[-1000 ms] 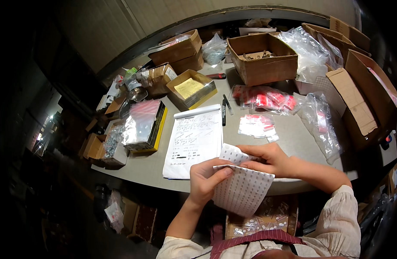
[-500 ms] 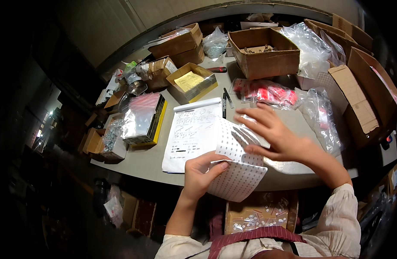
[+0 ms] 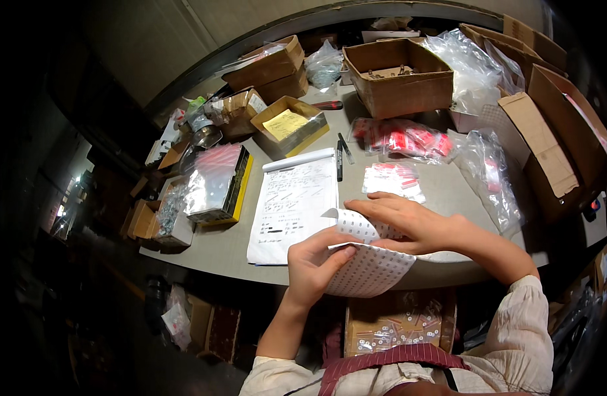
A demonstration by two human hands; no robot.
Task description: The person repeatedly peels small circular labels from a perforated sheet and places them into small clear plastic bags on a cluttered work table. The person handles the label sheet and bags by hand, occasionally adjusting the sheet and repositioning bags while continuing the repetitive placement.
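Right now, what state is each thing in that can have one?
Printed sheet: bent, top curled over.
Left hand: pinching the sheet.
Right hand: against the sheet.
Notepad: open, written on.
Large cardboard box: open, parts inside.
Small box: open, yellow paper inside.
Lower box: open, packets inside.

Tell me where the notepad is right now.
In the head view, the notepad lies left of centre on the table, just beyond the left hand, with the black marker beside its upper right edge.
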